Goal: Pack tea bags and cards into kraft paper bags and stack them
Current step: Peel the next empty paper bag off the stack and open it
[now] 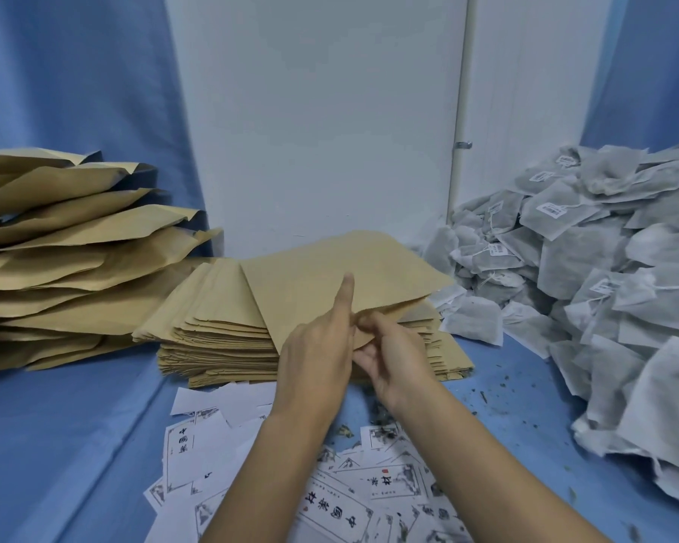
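Note:
A flat kraft paper bag (330,268) is lifted off the top of a stack of empty kraft bags (220,346) in the middle of the blue table. My left hand (318,354) pinches its near edge, index finger pointing up against the paper. My right hand (392,358) grips the same near edge from below. White printed cards (330,507) lie scattered in front, under my forearms. A big heap of grey tea bags (604,276) fills the right side. Filled kraft bags (63,260) are piled high at the left.
Loose tea crumbs (487,397) dot the blue cloth (55,444) between the cards and the tea bag heap. A white wall panel (314,111) stands close behind the stack, with blue curtain on both sides.

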